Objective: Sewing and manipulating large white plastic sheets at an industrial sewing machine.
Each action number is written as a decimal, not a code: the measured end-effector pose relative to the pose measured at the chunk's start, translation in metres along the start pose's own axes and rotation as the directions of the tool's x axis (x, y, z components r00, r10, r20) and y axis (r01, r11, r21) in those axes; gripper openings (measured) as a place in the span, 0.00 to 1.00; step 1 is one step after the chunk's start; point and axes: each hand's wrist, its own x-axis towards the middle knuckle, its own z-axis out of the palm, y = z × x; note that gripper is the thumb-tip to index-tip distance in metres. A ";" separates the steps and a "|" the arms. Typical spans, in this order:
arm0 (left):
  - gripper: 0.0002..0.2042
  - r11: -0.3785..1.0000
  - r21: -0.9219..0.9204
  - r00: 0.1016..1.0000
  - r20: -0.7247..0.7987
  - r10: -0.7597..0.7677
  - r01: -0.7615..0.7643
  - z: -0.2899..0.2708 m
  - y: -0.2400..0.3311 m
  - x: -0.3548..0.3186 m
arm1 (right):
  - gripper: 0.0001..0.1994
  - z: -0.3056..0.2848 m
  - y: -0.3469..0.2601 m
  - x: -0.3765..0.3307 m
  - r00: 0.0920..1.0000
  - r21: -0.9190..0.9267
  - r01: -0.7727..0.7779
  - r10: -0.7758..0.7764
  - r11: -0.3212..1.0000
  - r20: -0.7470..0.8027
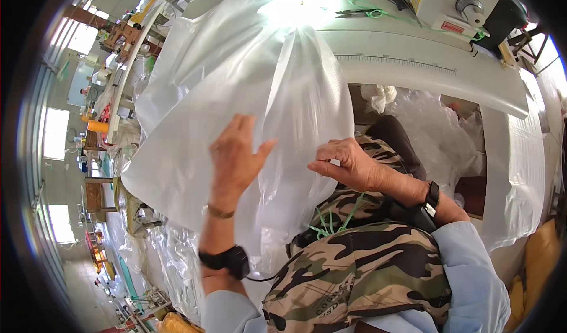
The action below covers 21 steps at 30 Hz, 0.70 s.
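Note:
A large white translucent plastic sheet (195, 120) drapes from the sewing table toward my lap, gathered in folds under a bright lamp at the needle area. My left hand (236, 156) is over the middle of the sheet, with its thumb held apart from the fingers and nothing visible in it. Beside the sheet's right edge, my right hand (345, 163) has curled fingers and a thumb close to them. Whether it pinches any plastic cannot be made out. The lamp's glare hides where the folds meet the needle.
Green-handled scissors (369, 13) lie on the table (378, 43) by the lamp, left of the white sewing machine head (452, 5). A ruler scale (396, 61) runs along the table's front. Crumpled clear plastic (434, 126) lies below at right. Green strings (331, 227) rest on my camouflage apron (366, 268).

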 end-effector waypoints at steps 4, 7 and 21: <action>0.10 0.984 0.101 0.985 0.072 -0.157 0.150 0.047 0.005 -0.007 | 0.14 0.000 -0.001 -0.003 1.000 -0.077 0.005 -0.007 0.997 -0.028; 0.07 0.987 0.029 0.976 -0.158 -0.150 0.157 0.054 -0.017 -0.028 | 0.14 0.001 0.002 -0.003 1.000 -0.181 0.029 -0.030 0.983 -0.005; 0.07 0.869 -0.495 0.985 0.151 0.082 0.004 -0.068 0.032 0.004 | 0.14 -0.011 -0.041 0.008 0.993 -0.263 0.120 -0.113 0.957 0.039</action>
